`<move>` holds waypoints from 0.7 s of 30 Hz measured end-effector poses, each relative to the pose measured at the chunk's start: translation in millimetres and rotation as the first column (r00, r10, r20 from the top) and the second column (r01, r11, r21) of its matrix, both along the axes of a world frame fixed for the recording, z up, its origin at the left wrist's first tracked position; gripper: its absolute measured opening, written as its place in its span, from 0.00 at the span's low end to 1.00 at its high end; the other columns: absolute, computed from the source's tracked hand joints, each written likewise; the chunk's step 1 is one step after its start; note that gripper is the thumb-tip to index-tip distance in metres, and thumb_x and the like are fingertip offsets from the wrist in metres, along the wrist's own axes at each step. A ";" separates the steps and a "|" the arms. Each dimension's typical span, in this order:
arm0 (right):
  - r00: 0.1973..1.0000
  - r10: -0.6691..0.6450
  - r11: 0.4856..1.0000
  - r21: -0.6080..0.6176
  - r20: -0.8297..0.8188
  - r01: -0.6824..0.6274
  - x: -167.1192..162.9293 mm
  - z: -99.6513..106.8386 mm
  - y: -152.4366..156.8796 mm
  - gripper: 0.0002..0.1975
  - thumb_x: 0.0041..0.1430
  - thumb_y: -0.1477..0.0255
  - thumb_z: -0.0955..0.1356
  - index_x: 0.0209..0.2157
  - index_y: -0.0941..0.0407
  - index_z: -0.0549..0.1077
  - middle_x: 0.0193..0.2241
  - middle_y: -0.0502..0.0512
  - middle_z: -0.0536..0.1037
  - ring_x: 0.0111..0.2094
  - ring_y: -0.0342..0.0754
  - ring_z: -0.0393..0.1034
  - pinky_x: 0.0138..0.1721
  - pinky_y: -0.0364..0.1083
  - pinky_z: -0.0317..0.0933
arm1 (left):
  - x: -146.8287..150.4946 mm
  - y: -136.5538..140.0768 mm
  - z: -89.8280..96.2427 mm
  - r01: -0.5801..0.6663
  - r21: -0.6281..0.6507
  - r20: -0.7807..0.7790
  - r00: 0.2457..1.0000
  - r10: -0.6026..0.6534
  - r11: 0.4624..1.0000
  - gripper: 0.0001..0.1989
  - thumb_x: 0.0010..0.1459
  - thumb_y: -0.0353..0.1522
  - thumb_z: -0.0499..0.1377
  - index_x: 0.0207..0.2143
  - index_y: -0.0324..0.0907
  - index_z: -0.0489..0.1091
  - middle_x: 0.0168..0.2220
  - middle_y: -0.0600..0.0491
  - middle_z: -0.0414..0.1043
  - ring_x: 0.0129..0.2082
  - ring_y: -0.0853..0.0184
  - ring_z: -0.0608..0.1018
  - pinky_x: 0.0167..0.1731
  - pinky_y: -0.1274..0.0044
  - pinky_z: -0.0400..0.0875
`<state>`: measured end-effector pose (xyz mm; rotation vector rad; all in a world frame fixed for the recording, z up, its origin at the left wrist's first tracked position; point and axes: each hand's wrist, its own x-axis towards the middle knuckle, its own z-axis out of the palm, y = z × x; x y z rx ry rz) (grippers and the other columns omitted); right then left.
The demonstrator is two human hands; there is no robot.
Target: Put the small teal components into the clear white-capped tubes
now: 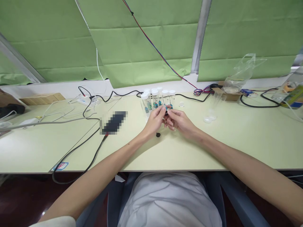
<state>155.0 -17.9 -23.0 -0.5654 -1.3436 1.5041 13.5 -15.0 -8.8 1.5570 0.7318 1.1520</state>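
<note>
Both hands meet above the table, fingers closed in a pinch. Between the fingertips of my left hand point(155, 119) and my right hand point(179, 121) is a small blue piece point(166, 109) with a thin metal stem; fingers cover most of it, so its exact kind is unclear. Just behind the hands stand several clear tubes with white caps point(145, 95), holding small blue and green pieces on thin stems. Below my left hand a small black disc point(158, 135) lies on the table. A loose white cap point(181, 104) rests behind my right hand.
Clear empty tubes point(216, 108) lie to the right on the table point(236, 138). Behind them is a cardboard box point(230, 95) with a plastic bag point(240, 75). At left are a pixelated dark device point(115, 123), black and white cables, and a long cardboard box point(44, 98).
</note>
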 end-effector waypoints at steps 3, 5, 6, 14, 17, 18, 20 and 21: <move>1.000 0.008 1.000 -0.002 -0.024 -0.008 -0.3 -0.3 0.6 0.22 0.54 0.53 0.74 0.25 0.56 0.68 0.15 0.42 0.65 0.16 0.38 0.59 0.27 0.45 0.62 | -0.4 1.9 -1.8 0.010 -0.019 0.033 0.999 -0.010 1.000 0.20 0.65 0.46 0.55 0.46 0.39 0.69 0.22 0.55 0.70 0.21 0.69 0.76 0.21 0.78 0.67; 0.999 0.009 1.000 -0.004 -0.038 -0.009 -0.5 0.0 0.7 0.22 0.54 0.53 0.74 0.25 0.56 0.68 0.15 0.42 0.65 0.15 0.38 0.58 0.28 0.45 0.64 | -0.6 3.2 -3.0 0.024 -0.029 0.058 0.998 -0.022 0.999 0.20 0.65 0.46 0.55 0.46 0.39 0.69 0.22 0.55 0.70 0.21 0.69 0.74 0.21 0.78 0.67; 0.999 0.009 1.000 -0.005 -0.044 -0.009 -0.5 0.2 0.8 0.22 0.54 0.53 0.74 0.25 0.56 0.68 0.15 0.42 0.65 0.15 0.38 0.58 0.28 0.46 0.64 | -0.7 3.9 -3.6 0.030 -0.033 0.069 0.997 -0.028 0.999 0.20 0.65 0.46 0.55 0.46 0.39 0.70 0.22 0.55 0.69 0.21 0.69 0.74 0.22 0.78 0.67; 0.999 0.006 1.000 0.017 -0.048 -0.005 0.3 0.7 0.6 0.21 0.56 0.55 0.74 0.24 0.56 0.68 0.15 0.43 0.65 0.16 0.38 0.59 0.25 0.44 0.61 | 0.5 2.1 -1.9 0.019 -0.028 0.078 0.997 -0.017 0.999 0.23 0.64 0.49 0.56 0.46 0.38 0.70 0.22 0.56 0.68 0.21 0.70 0.74 0.21 0.79 0.67; 1.000 -0.008 1.000 0.028 -0.020 0.008 -0.3 0.3 0.4 0.22 0.55 0.54 0.74 0.23 0.57 0.67 0.16 0.44 0.65 0.17 0.38 0.60 0.24 0.43 0.59 | 1.4 -1.1 0.6 -0.007 -0.008 0.040 0.999 0.008 1.000 0.23 0.64 0.49 0.56 0.46 0.38 0.69 0.20 0.56 0.69 0.21 0.69 0.75 0.20 0.80 0.65; 1.000 -0.011 1.000 0.027 -0.017 0.012 -0.5 0.0 0.6 0.23 0.55 0.53 0.74 0.23 0.57 0.67 0.16 0.44 0.65 0.17 0.38 0.60 0.23 0.43 0.59 | 1.5 -1.8 1.1 -0.009 -0.005 0.034 0.999 0.009 1.000 0.23 0.64 0.48 0.57 0.46 0.38 0.69 0.20 0.56 0.70 0.21 0.69 0.76 0.20 0.80 0.65; 1.000 -0.012 1.000 0.019 -0.017 0.012 -0.7 -0.5 1.2 0.23 0.54 0.53 0.74 0.24 0.56 0.68 0.16 0.44 0.65 0.17 0.39 0.60 0.23 0.43 0.58 | 1.4 -2.3 1.5 -0.001 -0.007 0.034 0.999 0.001 1.000 0.22 0.64 0.48 0.57 0.46 0.38 0.69 0.20 0.56 0.70 0.21 0.69 0.76 0.21 0.79 0.66; 1.000 -0.010 1.000 0.013 -0.021 0.010 -0.8 -0.6 1.6 0.23 0.54 0.52 0.74 0.25 0.56 0.68 0.15 0.44 0.65 0.17 0.39 0.60 0.23 0.43 0.58 | 1.3 -2.0 1.4 0.004 -0.010 0.040 0.999 -0.004 1.000 0.22 0.64 0.48 0.57 0.46 0.38 0.69 0.20 0.56 0.70 0.20 0.69 0.76 0.21 0.79 0.66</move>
